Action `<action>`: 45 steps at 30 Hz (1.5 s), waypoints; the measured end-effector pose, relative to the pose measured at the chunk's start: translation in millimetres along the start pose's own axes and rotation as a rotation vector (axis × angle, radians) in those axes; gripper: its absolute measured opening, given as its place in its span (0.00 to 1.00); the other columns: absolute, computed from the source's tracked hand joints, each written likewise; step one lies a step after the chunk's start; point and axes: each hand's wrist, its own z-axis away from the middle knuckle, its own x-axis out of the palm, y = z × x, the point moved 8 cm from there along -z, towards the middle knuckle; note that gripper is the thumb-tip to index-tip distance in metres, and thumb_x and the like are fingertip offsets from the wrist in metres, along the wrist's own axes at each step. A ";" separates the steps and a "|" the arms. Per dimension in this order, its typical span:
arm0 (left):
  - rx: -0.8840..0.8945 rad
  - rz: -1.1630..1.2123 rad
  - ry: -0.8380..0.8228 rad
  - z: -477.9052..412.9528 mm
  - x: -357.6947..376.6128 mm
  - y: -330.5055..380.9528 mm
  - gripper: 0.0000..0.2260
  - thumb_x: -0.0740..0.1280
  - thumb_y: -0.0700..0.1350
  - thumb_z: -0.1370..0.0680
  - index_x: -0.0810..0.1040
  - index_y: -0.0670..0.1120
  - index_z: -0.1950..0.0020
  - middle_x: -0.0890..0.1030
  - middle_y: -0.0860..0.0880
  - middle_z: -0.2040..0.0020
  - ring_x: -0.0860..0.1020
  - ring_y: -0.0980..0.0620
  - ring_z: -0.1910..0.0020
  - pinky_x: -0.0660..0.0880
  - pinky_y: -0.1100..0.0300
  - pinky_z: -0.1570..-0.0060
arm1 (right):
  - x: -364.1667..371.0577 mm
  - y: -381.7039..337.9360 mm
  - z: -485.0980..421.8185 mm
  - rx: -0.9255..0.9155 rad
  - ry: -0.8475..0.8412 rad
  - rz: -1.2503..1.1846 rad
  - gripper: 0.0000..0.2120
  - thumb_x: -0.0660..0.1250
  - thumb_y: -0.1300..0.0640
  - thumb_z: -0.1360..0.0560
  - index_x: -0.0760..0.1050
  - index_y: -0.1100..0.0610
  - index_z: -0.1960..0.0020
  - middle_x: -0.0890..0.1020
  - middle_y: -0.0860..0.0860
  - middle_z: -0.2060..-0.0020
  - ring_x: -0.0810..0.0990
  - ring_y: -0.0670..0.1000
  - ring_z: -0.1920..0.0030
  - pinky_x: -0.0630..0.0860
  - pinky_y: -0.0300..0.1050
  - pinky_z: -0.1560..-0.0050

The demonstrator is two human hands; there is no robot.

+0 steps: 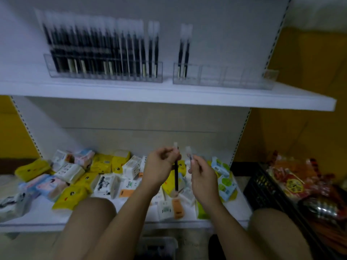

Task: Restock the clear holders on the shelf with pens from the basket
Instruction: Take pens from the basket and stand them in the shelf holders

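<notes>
Two clear holders stand side by side on the upper shelf [169,94]. The left holder [47,61] is packed with dark pens almost end to end. The right holder [234,77] has only a pair of pens [183,53] in its leftmost compartment, and its other compartments are bare.

Below, the lower shelf [37,212] carries a scatter of tissue packs [105,164]. A pale basket [159,244] sits low between the knees (too blurred to say what it holds).

Both hands hover in front of the lower shelf, well below the holders. The left hand [159,166] pinches a dark-barrelled pen [176,177] near its capped upper end, so it hangs roughly upright. The right hand [201,174] has its fingers curled round a second pen [188,152], of which little but the clear cap shows.

The step in hand looks like the carry from basket to shelf. The next move, I judge, calls for lifting both pens to the right holder and lowering them, cap up, into a compartment there.
</notes>
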 end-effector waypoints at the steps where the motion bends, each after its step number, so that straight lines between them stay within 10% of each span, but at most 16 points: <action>1: 0.046 -0.036 -0.016 -2.3 2.9 17.3 0.04 0.69 0.44 0.22 0.82 0.47 0.55 0.85 0.47 0.59 0.84 0.50 0.55 0.81 0.56 0.55 | -3.5 -10.5 -5.7 -0.005 0.002 -0.029 0.08 0.59 0.56 0.18 0.77 0.51 0.46 0.78 0.46 0.65 0.76 0.44 0.65 0.74 0.40 0.62; 9: 0.351 -0.187 -0.106 -15.4 24.7 139.0 0.06 0.71 0.38 0.25 0.82 0.49 0.55 0.84 0.47 0.60 0.83 0.51 0.59 0.81 0.51 0.55 | -32.9 -113.3 -54.9 -0.202 0.010 -0.058 0.05 0.69 0.56 0.23 0.77 0.48 0.49 0.81 0.45 0.57 0.79 0.40 0.56 0.74 0.37 0.54; 18: 0.545 -0.238 -0.138 -38.8 33.9 230.6 0.17 0.70 0.41 0.24 0.77 0.57 0.38 0.81 0.49 0.49 0.84 0.52 0.56 0.82 0.52 0.55 | -63.1 -210.1 -105.4 -0.475 -0.014 -0.044 0.25 0.70 0.58 0.25 0.69 0.31 0.40 0.78 0.43 0.61 0.78 0.40 0.59 0.75 0.29 0.60; 26: 0.661 -0.228 -0.027 -82.2 35.2 297.4 0.16 0.70 0.41 0.24 0.77 0.56 0.39 0.81 0.48 0.49 0.83 0.53 0.54 0.82 0.52 0.53 | -74.3 -252.4 -172.8 -0.536 0.091 -0.088 0.20 0.71 0.62 0.26 0.73 0.41 0.42 0.79 0.44 0.59 0.78 0.39 0.60 0.74 0.29 0.61; 34: 0.756 -0.264 0.084 -123.5 30.0 322.8 0.15 0.69 0.40 0.23 0.77 0.58 0.40 0.81 0.50 0.52 0.82 0.56 0.56 0.82 0.53 0.54 | -58.9 -273.9 -230.0 -0.565 0.099 -0.165 0.22 0.70 0.62 0.25 0.72 0.36 0.44 0.79 0.45 0.58 0.80 0.46 0.57 0.82 0.51 0.53; 45: 0.709 -0.277 0.082 -154.6 32.5 313.6 0.14 0.69 0.41 0.23 0.77 0.57 0.40 0.81 0.51 0.53 0.82 0.56 0.57 0.82 0.52 0.55 | -47.3 -258.9 -254.8 -0.526 0.061 -0.153 0.21 0.70 0.63 0.26 0.73 0.39 0.42 0.78 0.45 0.58 0.81 0.45 0.57 0.82 0.52 0.55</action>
